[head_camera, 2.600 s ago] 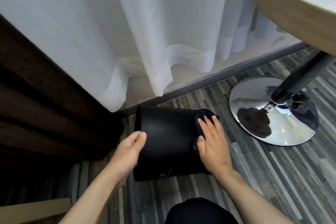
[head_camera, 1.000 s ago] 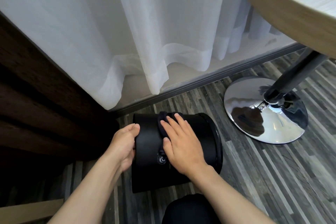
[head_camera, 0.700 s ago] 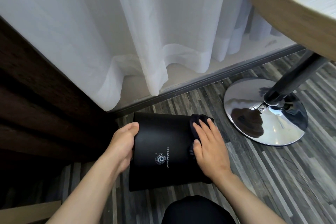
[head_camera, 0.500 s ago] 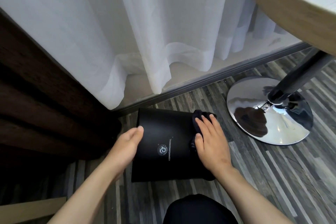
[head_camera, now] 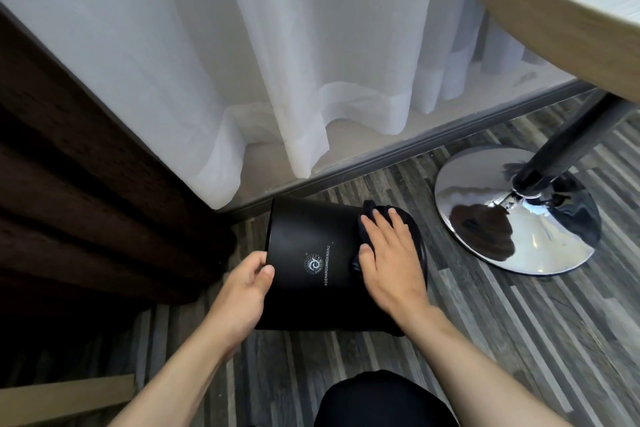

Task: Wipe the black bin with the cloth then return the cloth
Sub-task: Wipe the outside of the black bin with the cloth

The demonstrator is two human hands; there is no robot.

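Note:
The black bin (head_camera: 311, 239) lies on its side on the striped floor, a small white logo facing up and its mouth turned to the right. My left hand (head_camera: 244, 288) grips the bin's base end on the left. My right hand (head_camera: 388, 263) lies flat on the bin's right part, pressing a dark cloth (head_camera: 365, 218) against it near the rim. Most of the cloth is hidden under the palm and fingers.
A sheer white curtain (head_camera: 294, 62) hangs behind the bin, a dark brown drape (head_camera: 69, 184) to the left. A round wooden table (head_camera: 571, 3) stands on a dark pole with a chrome disc base (head_camera: 519, 218) at the right. My dark-clad knee (head_camera: 377, 402) is at the bottom.
The bin has been rolled so its logo now faces up. My right hand with the cloth has slid from the bin's middle back to its right end near the rim.

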